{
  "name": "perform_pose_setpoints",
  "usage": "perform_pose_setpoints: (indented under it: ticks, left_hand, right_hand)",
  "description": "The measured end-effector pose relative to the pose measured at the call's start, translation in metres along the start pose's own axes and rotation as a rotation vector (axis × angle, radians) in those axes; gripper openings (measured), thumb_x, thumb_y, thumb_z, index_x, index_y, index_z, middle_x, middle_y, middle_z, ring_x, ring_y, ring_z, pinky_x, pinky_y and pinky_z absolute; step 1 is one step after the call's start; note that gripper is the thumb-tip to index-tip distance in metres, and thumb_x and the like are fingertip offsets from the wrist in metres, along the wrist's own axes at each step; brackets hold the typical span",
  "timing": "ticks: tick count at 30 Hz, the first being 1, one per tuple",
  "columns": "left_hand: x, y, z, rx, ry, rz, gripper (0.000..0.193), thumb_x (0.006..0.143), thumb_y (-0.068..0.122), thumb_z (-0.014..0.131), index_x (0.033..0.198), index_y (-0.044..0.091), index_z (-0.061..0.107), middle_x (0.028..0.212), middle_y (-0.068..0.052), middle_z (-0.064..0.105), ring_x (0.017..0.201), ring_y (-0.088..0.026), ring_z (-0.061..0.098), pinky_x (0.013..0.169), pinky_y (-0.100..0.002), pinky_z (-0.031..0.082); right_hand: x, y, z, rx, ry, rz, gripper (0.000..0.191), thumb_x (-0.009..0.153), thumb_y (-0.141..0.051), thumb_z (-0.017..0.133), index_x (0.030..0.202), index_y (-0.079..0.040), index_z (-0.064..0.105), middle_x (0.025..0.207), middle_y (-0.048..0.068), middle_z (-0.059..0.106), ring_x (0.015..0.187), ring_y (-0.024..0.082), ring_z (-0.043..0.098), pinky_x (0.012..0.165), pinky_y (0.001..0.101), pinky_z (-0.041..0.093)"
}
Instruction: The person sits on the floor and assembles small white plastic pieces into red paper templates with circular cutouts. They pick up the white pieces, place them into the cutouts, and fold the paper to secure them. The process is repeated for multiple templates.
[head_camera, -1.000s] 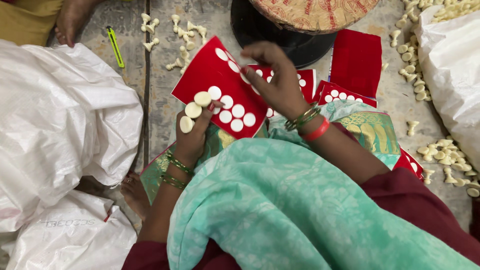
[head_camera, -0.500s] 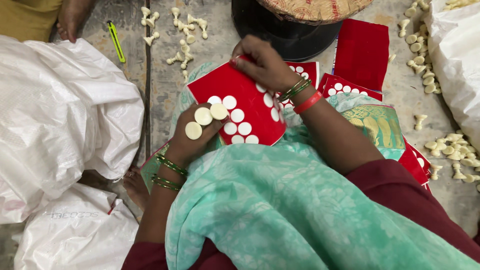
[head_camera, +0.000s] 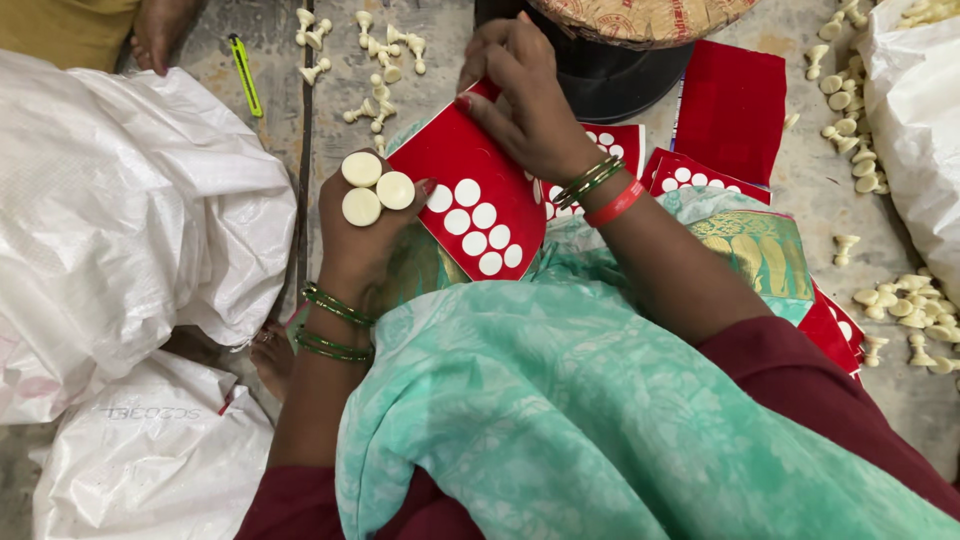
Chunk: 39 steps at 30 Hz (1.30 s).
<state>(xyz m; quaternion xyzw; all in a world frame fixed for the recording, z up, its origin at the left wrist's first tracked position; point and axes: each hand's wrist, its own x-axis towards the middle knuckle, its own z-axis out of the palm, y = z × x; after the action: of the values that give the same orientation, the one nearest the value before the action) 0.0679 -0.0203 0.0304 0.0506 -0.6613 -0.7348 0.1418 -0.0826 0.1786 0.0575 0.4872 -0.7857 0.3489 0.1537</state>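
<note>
The red rectangular card sheet dotted with white round stickers (head_camera: 470, 195) lies tilted between the two hands, above the lap. Its long axis runs from the upper left, near the black drum, down to the lower right, toward the body.

The right hand (head_camera: 525, 105) is closed on the sheet's upper edge, thumb and fingers pinching the far corner. The left hand (head_camera: 365, 225) is curled shut at the sheet's left edge and touches that edge with a fingertip. Three cream round plastic discs (head_camera: 375, 190) sit on the back of the left hand's fingers, clustered and touching one another. The white stickers occupy the lower right half of the sheet; the upper left half is bare red. The left hand is the nearer hand to the remaining stickers.

Containers:
- The black round drum with a woven lid (head_camera: 610, 50) stands at the far edge of the grey concrete floor (head_camera: 330, 130); its contents are hidden.
- The white woven plastic sack (head_camera: 120, 200) lies at the left edge; its contents are not visible.

More red sticker sheets (head_camera: 730, 110) lie on the floor beside the drum. Loose cream mushroom-shaped plastic pieces (head_camera: 900, 300) are scattered along the right edge.
</note>
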Motion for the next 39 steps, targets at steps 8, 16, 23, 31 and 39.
perform_pose_setpoints:
  ticks: [8,16,23,31,39]
  left_hand:
    - [-0.003,-0.003,0.001,-0.09,0.028,-0.024,0.024,0.084,0.0,0.084,0.087,0.006,0.061,0.084,0.004,0.064,0.079,-0.006,0.062,0.072,-0.026,0.055]
    - [-0.006,-0.008,0.011,-0.045,-0.031,0.03,0.027,0.088,0.002,0.084,0.091,0.006,0.058,0.085,0.004,0.062,0.079,-0.005,0.057,0.07,-0.025,0.052]
    - [-0.002,-0.013,0.013,0.206,-0.016,0.163,0.026,0.086,0.01,0.085,0.093,0.005,0.061,0.085,0.003,0.065,0.08,-0.005,0.058,0.071,-0.025,0.054]
    - [-0.006,-0.019,0.02,0.062,-0.029,0.065,0.027,0.083,0.008,0.084,0.097,0.005,0.061,0.088,0.004,0.065,0.081,-0.005,0.06,0.073,-0.025,0.054]
    - [-0.005,-0.03,0.023,0.078,-0.021,0.01,0.024,0.084,0.009,0.083,0.102,0.003,0.068,0.094,-0.001,0.074,0.084,-0.008,0.068,0.076,-0.027,0.059]
  right_hand:
    - [-0.033,-0.064,-0.002,0.299,-0.128,0.312,0.044,0.089,-0.017,0.086,0.125,-0.004,0.064,0.114,0.008,0.064,0.097,0.015,0.067,0.084,0.0295,0.057]
    - [-0.044,-0.064,0.013,0.519,-0.175,0.569,0.033,0.085,-0.011,0.086,0.114,-0.002,0.074,0.089,-0.001,0.069,0.079,0.004,0.062,0.072,0.0221,0.056]
    - [-0.047,-0.054,0.011,0.724,-0.154,0.675,0.022,0.095,-0.014,0.074,0.113,-0.001,0.075,0.091,-0.001,0.074,0.079,0.001,0.064,0.072,0.0201,0.055]
    - [-0.048,-0.023,0.005,1.091,-0.13,0.835,0.01,0.093,-0.009,0.069,0.098,-0.001,0.071,0.087,0.003,0.074,0.076,0.009,0.07,0.074,0.0258,0.06]
    - [-0.05,-0.067,-0.007,0.25,0.243,0.187,0.013,0.091,-0.007,0.082,0.102,-0.011,0.074,0.12,0.009,0.058,0.108,0.021,0.063,0.094,0.0331,0.055]
